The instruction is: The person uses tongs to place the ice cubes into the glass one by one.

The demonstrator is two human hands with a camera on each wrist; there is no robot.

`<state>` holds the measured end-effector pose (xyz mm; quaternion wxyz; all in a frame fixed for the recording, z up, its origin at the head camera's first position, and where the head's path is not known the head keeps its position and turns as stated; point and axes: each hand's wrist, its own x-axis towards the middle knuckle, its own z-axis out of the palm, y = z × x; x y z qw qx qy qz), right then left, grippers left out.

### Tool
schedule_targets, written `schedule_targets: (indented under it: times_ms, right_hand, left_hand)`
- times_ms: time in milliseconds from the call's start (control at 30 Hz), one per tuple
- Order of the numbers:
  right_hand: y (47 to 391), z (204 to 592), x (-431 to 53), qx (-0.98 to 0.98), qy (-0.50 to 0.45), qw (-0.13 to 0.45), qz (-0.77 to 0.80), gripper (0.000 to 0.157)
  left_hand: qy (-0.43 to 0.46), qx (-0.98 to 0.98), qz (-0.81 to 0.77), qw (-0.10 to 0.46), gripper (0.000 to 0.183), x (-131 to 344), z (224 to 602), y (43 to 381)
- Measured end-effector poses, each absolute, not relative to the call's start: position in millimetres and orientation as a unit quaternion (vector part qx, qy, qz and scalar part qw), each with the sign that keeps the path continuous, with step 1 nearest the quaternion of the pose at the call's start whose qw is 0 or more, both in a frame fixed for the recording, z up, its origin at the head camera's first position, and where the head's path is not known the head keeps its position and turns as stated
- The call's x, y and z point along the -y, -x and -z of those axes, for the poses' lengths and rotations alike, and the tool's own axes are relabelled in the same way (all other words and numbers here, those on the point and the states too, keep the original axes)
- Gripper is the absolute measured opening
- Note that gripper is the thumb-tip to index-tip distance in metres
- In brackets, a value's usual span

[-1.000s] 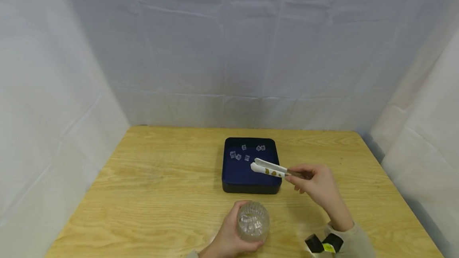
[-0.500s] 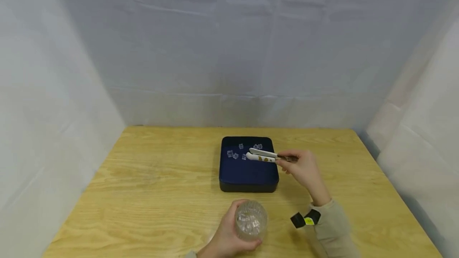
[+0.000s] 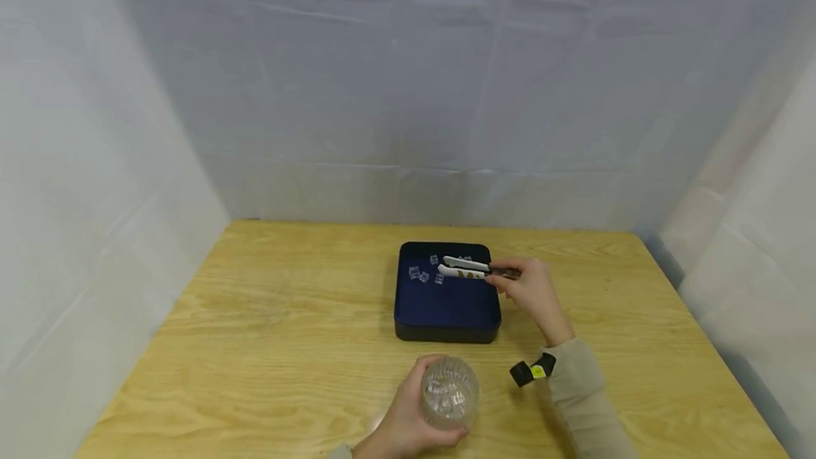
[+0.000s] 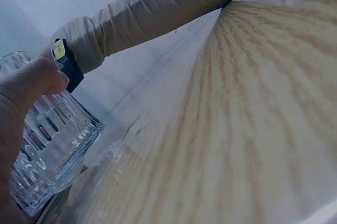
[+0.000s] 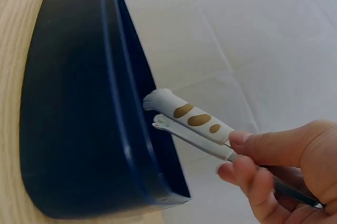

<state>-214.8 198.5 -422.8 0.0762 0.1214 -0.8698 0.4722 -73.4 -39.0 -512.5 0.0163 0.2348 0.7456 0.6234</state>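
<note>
My left hand (image 3: 414, 409) grips a ribbed clear glass (image 3: 450, 394) with several clear cubes inside, near the front of the table. The same glass (image 4: 50, 139) fills the lower left of the left wrist view, my thumb across its side. Between thumb and fingers, my right hand (image 3: 529, 289) pinches a pair of tongs (image 3: 465, 269) with white paw-shaped tips and brown spots. The tong tips (image 5: 160, 100) stand slightly apart over a dark blue tray (image 3: 446, 310). Several clear cubes (image 3: 418, 274) lie on its floor, others partly hidden behind the tongs.
The light wooden table (image 3: 274, 324) carries the tray at its middle back. White cloth (image 3: 408, 105) hangs behind and on both sides. A black strap with a yellow label (image 3: 535, 372) sits on the right sleeve.
My right hand has moved the tongs forward and slightly left, farther over the tray toward the cubes at its back. The left hand keeps the glass in about the same place.
</note>
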Motion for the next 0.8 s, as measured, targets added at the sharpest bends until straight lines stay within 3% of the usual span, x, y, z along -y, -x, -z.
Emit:
schedule_targets:
  times_ms: [467,800]
  right_hand:
    - [227,439,-191,0.877,-0.149,0.087,-0.447,0.023]
    - [226,446,-183,0.893,-0.144,0.054,-0.423,0.024]
  left_hand:
    - [-0.246,-0.741,-0.624,-0.001,0.087,40,515,74]
    - [-0.273,-0.734,-0.622,-0.02,0.087,41,518,75]
